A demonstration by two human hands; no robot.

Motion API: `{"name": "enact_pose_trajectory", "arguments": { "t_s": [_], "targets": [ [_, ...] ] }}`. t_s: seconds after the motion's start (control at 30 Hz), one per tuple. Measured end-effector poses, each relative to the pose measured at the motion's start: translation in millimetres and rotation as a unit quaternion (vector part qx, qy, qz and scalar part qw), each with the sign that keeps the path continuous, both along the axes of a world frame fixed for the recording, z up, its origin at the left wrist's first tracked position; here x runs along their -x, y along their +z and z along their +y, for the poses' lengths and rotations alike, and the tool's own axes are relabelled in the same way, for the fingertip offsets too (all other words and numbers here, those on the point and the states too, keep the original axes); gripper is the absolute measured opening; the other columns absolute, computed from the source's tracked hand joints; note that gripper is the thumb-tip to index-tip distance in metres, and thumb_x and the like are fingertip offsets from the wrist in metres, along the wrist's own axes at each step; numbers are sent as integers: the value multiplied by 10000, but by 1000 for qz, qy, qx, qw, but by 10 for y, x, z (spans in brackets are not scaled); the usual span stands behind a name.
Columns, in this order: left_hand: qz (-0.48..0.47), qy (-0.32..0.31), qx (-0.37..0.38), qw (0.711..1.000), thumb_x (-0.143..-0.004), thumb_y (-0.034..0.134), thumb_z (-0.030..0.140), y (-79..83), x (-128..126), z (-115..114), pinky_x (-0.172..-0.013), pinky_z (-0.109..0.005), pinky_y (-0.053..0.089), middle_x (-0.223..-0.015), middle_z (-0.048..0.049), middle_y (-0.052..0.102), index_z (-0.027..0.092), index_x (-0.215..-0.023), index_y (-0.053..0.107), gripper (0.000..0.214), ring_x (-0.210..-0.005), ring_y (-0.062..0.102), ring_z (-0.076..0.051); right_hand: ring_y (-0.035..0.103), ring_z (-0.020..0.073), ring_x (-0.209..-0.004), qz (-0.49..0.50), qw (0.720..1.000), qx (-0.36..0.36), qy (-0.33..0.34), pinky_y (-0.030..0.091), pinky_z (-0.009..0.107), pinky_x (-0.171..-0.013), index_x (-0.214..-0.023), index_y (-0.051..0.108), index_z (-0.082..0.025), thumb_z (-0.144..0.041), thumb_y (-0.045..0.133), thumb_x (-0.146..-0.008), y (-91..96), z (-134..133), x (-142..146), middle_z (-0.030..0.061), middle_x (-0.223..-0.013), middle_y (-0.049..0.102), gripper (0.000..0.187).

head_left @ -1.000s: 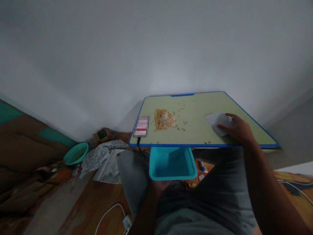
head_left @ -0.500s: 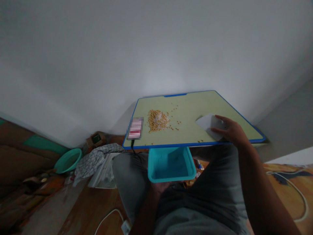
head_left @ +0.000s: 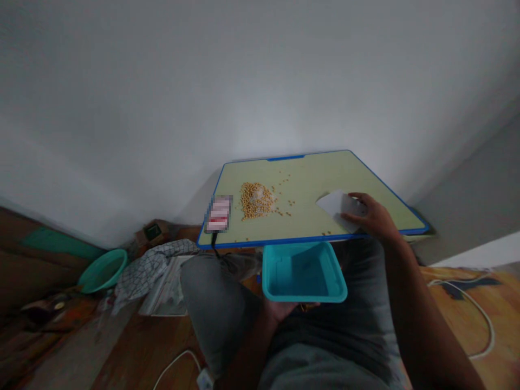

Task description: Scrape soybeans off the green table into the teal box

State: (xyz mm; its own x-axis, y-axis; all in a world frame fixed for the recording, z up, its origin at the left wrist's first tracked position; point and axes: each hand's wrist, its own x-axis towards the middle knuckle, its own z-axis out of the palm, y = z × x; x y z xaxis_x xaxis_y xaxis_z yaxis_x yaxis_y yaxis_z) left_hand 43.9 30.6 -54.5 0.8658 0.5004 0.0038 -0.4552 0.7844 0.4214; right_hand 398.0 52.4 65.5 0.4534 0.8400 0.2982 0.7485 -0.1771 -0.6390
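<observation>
My left hand supports a teal plastic basin from below, its fingers partly hidden under the near rim. The basin sits over my lap, just under the front edge of a pale yellow-green tabletop with a blue border. At the table's right part, my right hand grips a flat white card-like piece, thumb and fingers closed on its right end. The piece rests low over the surface. Left of it lies a pile of round yellow beans with a whitish patch, and some loose beans are scattered beside it.
A blurred-out pinkish object with a dark cord lies at the table's left edge. A white wall rises behind the table. On the floor are a green bowl, a checked cloth and white cables.
My left hand has shifted the teal basin to the right along the table's front edge. My right hand keeps its hold on the white piece at nearly the same spot.
</observation>
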Motion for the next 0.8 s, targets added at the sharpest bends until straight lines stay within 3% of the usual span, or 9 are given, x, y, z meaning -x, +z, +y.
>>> {"name": "enact_pose_trajectory", "arguments": {
  "t_s": [0.13,0.33,0.53,0.8],
  "targets": [
    [34,4,-1,999,-973,348,774,-29,-37,-56,-1168,-789,383,-1640,-188,614,244,-1487,713,824,-1495,547,-511,753,332,-976,-4,1000,10,29,578,410,-788,-1393,725,-225,-636,776,-746,26,-15,27,144,-1255,797,768],
    [55,-2,10,998,-933,366,782,126,-93,-121,-1161,-786,380,-1607,-187,648,246,-1462,730,837,-1517,513,-520,759,302,-868,8,998,27,59,577,372,-697,-1421,749,-251,-639,804,-750,76,-37,72,110,-1153,828,778],
    [62,-4,16,998,-981,332,743,236,-104,-117,-1200,-757,370,-1596,-144,668,253,-1449,750,796,-1488,563,-493,770,313,-921,50,991,23,121,621,388,-717,-1460,741,-243,-628,827,-769,96,-64,100,107,-1168,833,796],
    [68,-12,1,998,-966,348,775,162,-93,-92,-1182,-774,384,-1595,-155,668,295,-1447,750,789,-1501,552,-489,781,331,-1020,68,978,42,191,647,423,-825,-1461,741,-246,-584,853,-767,133,-97,74,107,-1328,802,780]
  ]
}}
